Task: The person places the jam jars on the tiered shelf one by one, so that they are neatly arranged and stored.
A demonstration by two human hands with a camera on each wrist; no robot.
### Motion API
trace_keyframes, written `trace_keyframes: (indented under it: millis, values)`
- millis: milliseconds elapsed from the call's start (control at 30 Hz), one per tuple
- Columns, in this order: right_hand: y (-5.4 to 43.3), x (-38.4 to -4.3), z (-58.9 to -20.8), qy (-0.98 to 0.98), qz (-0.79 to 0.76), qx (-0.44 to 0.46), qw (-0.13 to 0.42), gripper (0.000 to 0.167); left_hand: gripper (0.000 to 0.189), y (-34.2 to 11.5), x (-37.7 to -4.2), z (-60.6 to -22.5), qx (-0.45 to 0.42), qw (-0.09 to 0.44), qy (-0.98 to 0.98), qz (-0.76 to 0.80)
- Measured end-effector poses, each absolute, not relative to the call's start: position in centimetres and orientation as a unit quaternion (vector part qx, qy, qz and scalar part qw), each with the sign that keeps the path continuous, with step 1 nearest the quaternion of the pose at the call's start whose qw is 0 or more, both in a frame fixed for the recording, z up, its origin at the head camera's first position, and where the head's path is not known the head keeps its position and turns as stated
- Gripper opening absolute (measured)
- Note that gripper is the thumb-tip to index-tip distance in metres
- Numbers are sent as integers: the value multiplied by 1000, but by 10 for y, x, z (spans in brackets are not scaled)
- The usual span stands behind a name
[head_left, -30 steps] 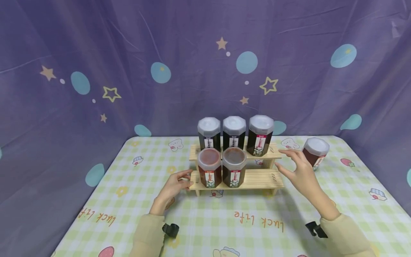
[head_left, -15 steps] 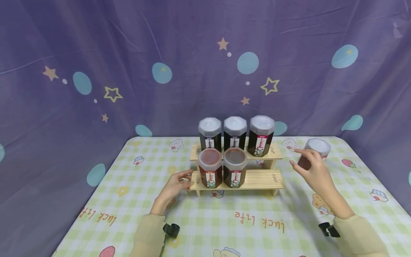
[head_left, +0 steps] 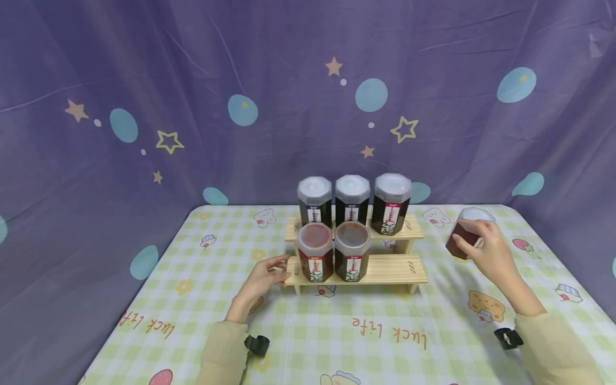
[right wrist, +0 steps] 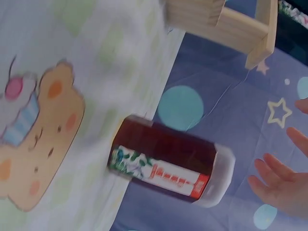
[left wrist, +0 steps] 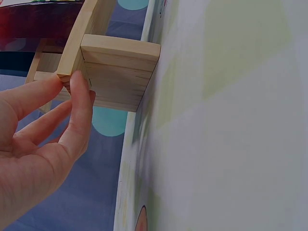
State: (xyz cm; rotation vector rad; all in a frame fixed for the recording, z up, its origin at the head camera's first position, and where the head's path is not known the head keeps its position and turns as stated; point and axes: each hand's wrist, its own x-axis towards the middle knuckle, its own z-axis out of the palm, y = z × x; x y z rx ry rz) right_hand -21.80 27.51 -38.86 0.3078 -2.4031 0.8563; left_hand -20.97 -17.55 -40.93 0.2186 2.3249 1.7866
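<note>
My left hand (head_left: 262, 277) pinches the left end of the lower tier of a two-tier wooden rack (head_left: 394, 269); in the left wrist view the thumb and a finger meet at the board's corner (left wrist: 72, 60). At the right of the table, my right hand (head_left: 488, 250) is in front of a dark red, white-lidded jar (head_left: 459, 243) and partly covers it in the head view. In the right wrist view this jar (right wrist: 161, 144) stands with its label showing, and the fingers (right wrist: 274, 171) are spread apart from its lid.
On the rack's upper tier stand three dark jars (head_left: 390, 216). Two more, one reddish (head_left: 315, 259) and one brown (head_left: 352, 262), stand on the lower tier. A checked cloth (head_left: 308, 331) covers the table, with a purple curtain (head_left: 289, 149) behind it.
My right hand has moved right, from beside the rack's right end to the jar at the right. The left hand stays on the rack, and the jars keep their places.
</note>
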Motion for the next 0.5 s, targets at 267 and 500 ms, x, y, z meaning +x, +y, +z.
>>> trace_keyframes:
  millis: [267,500]
  values:
    - [289,-226,-390,-908,311,77,271,35,49,-180,-219,-423,74,101,786,606]
    - [298,-236,-393,-907,315,61,273,37,49,-182,-222,-432,65,90,787,607]
